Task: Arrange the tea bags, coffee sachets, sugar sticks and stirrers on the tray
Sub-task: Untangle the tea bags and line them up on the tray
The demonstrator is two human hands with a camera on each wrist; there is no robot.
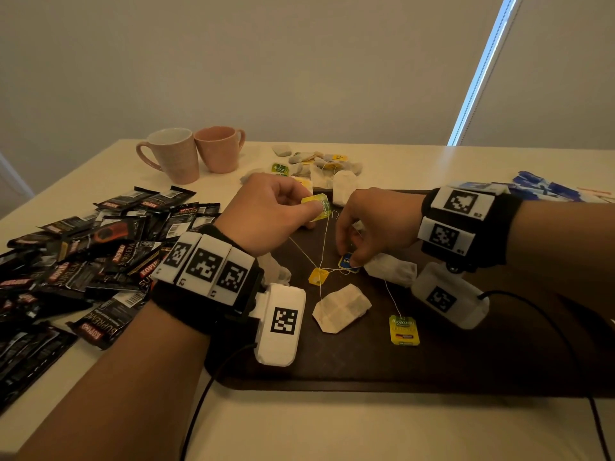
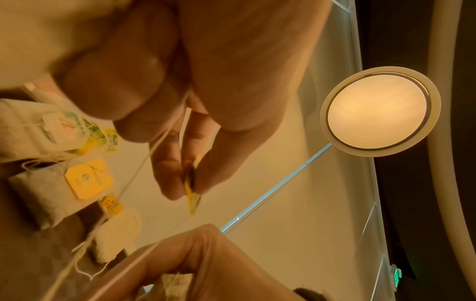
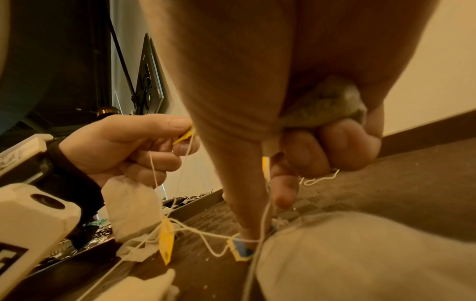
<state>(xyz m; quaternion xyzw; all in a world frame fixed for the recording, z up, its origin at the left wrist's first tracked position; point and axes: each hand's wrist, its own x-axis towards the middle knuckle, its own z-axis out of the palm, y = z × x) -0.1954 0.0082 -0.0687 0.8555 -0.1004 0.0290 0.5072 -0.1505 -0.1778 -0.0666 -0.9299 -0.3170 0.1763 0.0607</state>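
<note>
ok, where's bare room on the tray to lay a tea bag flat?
Free: the tray near edge and right half, below the green-yellow tag. Crowded: tray centre, where both hands work tangled strings among tea bags. Left of the tray, coffee sachets cover the table.

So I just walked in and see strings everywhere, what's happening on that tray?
A person is untangling tea bags over the dark tray. The left hand pinches a yellow-green tag and holds it up, its string running down to a knot of strings. The right hand presses on a blue tag at the knot and holds a tea bag in its curled fingers. Coffee sachets lie piled on the table, off the tray.
</note>
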